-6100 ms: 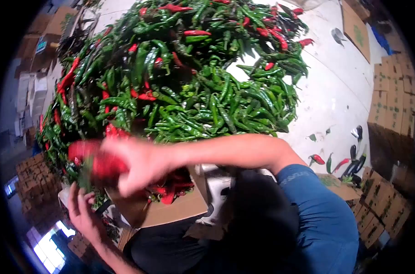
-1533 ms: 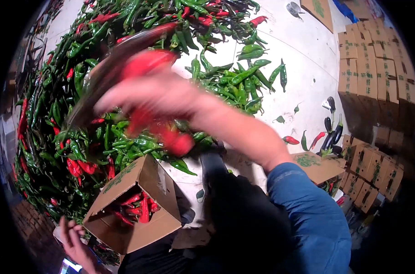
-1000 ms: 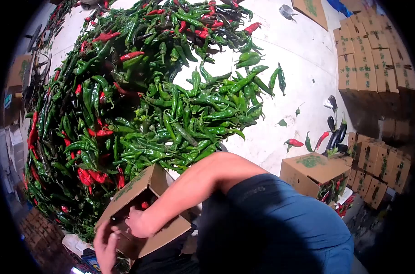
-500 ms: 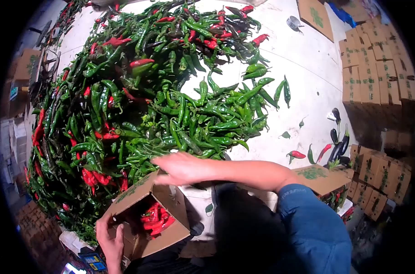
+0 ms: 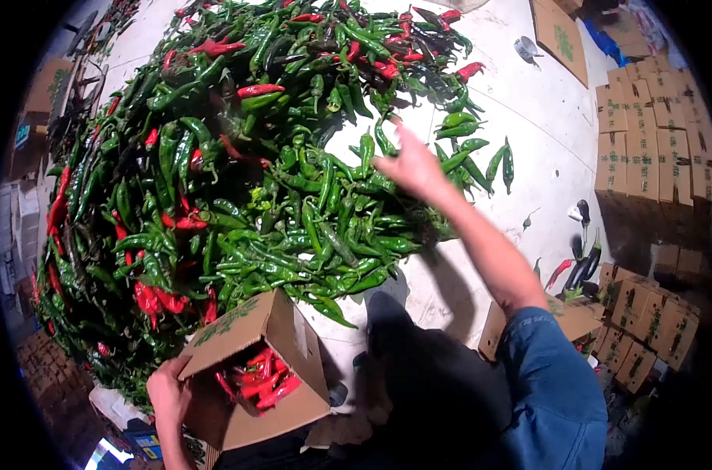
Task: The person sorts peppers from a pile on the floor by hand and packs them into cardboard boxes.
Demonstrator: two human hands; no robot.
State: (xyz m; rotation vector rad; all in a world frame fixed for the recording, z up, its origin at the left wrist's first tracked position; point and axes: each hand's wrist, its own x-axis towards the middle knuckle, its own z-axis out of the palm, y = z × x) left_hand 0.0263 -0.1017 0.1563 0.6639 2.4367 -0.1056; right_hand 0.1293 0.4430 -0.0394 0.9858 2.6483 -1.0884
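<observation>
Right hand (image 5: 415, 166) looks empty, fingers spread over green chillies (image 5: 342, 244), left hand (image 5: 169, 392) hooked on carton (image 5: 246, 325) edge — if that hold slips, carton could tip, spilling the red chillies (image 5: 263, 381) inside.

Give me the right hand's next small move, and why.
Probably reach for the red pepper at the right edge of the pile: the right hand hangs over green peppers, seemingly empty, and the box that the left hand touches shows red peppers inside.
</observation>
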